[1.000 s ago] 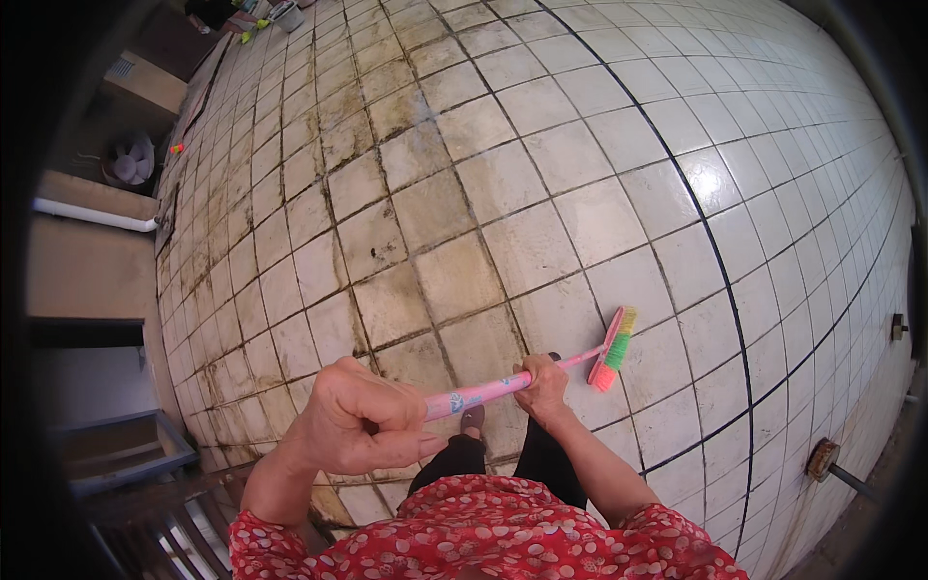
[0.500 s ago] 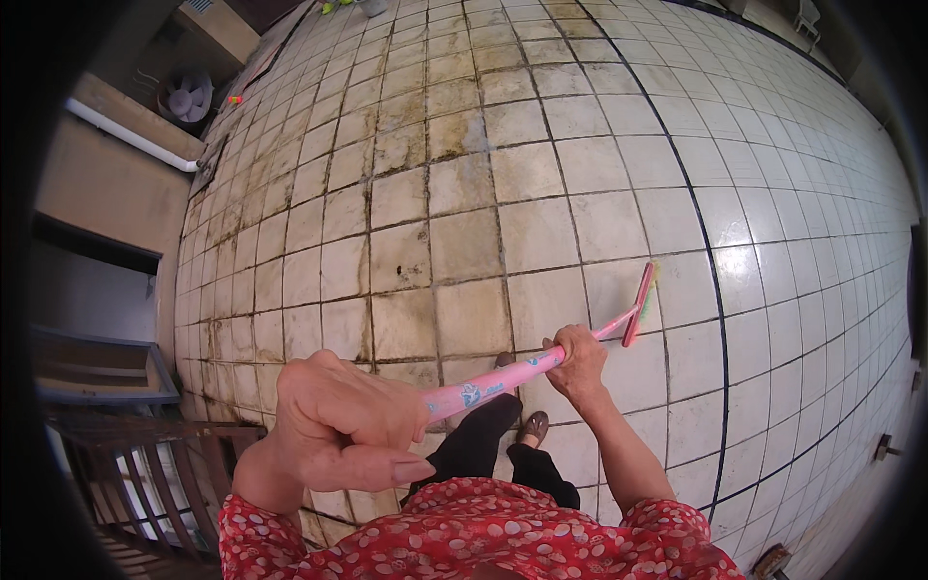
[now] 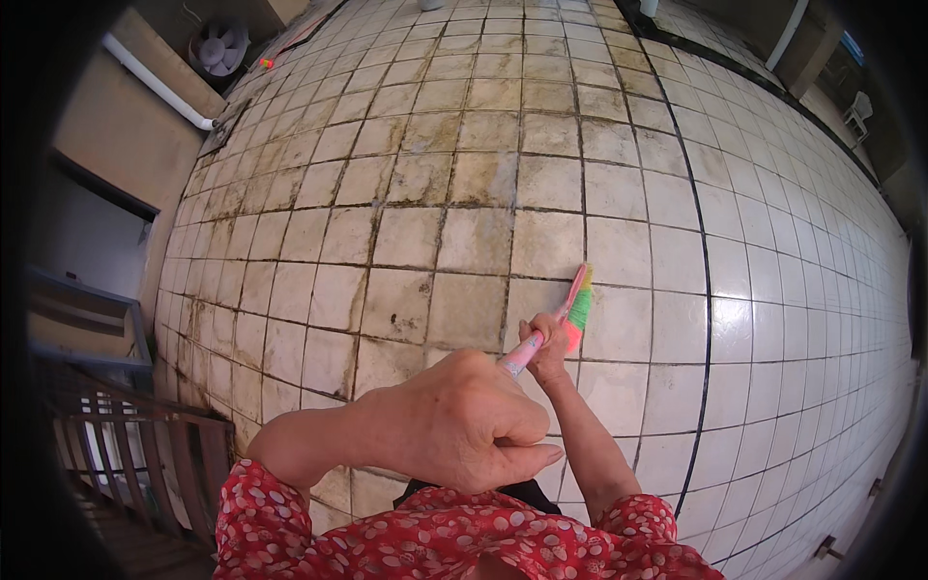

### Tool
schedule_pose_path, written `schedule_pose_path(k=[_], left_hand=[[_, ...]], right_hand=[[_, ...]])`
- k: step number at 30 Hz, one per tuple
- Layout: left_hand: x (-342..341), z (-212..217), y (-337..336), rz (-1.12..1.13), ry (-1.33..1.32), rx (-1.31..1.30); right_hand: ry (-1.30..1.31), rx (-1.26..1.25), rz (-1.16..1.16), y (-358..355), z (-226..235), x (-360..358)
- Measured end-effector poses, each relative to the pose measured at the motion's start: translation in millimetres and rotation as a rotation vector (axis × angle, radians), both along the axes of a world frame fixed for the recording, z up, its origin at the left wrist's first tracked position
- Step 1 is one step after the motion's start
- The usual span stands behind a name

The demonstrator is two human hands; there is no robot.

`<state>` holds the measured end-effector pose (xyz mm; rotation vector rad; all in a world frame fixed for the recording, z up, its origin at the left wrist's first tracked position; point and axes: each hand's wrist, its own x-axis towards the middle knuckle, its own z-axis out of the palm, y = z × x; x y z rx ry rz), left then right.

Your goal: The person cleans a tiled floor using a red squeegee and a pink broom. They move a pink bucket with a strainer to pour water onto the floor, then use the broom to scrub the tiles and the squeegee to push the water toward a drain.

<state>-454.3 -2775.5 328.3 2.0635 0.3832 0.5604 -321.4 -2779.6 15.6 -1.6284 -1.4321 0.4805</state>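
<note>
A long-handled floor brush (image 3: pixel 580 307) with a pink handle and green, yellow and pink bristles slants across in front of me. Its head is over the tiled floor (image 3: pixel 474 300), just beyond my right hand; contact with the tiles is hard to judge. My left hand (image 3: pixel 469 416), large and close to the camera, is closed around the upper end of the handle. Lower down, my right hand (image 3: pixel 545 346) grips the same handle close to the head. Brown and dark stains mark many tiles and grout lines.
At the left wall are a fan (image 3: pixel 218 48), a white pipe (image 3: pixel 159 82) and a slatted brown railing (image 3: pixel 145 454). A small orange object (image 3: pixel 267 64) lies near the fan. A white chair (image 3: pixel 856 114) stands far right. A dark line (image 3: pixel 709 290) runs along the floor.
Both hands have shifted with the brush: the left to the right, the right slightly left. The brush head has swung left and turned, showing more bristles. The view has tilted farther out.
</note>
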Motion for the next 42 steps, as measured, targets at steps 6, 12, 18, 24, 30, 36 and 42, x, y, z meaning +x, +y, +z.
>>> schedule_pose_path(k=[6, 12, 18, 24, 30, 36, 42], left_hand=[[10.4, -41.6, 23.7, -0.042, -0.012, 0.018], [-22.6, 8.7, 122.0, 0.256, -0.811, -0.619], [3.4, -142.6, 154.4, 0.842, 0.295, 0.026], [32.2, -255.9, 70.2, 1.247, 0.458, -0.328], [32.1, -334.1, -62.9, 1.625, 0.604, -0.235], [71.6, -368.2, -41.4, 1.519, 0.912, -0.525], [132.2, -321.6, 266.6, 1.339, 0.357, -0.432]], right_hand=[[0.126, 0.399, 0.231, 142.5, 15.3, 20.6], [0.138, 0.222, 0.373, 211.7, 109.9, 24.1], [0.502, -0.483, 0.925, 214.2, 219.0, 32.6], [1.193, -0.28, 0.805, 199.4, 201.5, 84.7], [1.08, -0.953, 1.165, 179.2, 138.3, 86.2], [0.549, -0.902, 1.523, 182.3, 133.8, 71.3], [0.356, -0.532, 1.117, 349.6, 247.2, 128.9]])
